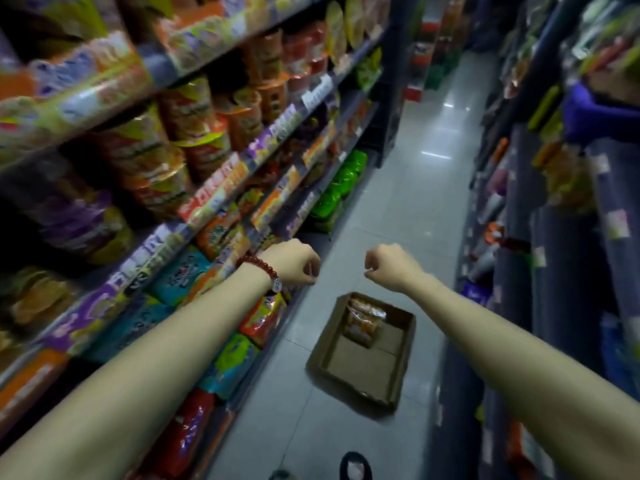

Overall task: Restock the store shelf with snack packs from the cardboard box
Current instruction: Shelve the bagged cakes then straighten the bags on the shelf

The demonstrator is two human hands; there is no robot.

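Note:
A shallow cardboard box point(363, 372) lies on the aisle floor ahead of me. In its far left corner sit orange snack packs point(363, 322); the remainder of the box bottom is bare cardboard. My left hand point(294, 265), with a red bead bracelet on the wrist, hangs above the floor beside the shelf, fingers curled loosely and holding nothing. My right hand point(389, 266) hangs at the same height above the box, fingers also curled, nothing in it. The store shelf point(207, 209) on my left is packed with cup noodles and snack bags.
A second shelving unit point(554, 237) lines the right side of the narrow aisle. Green bags point(341, 185) stand on the lowest shelf further along. The grey tiled floor point(415, 209) runs ahead. My dark shoe point(355, 465) shows at the bottom edge.

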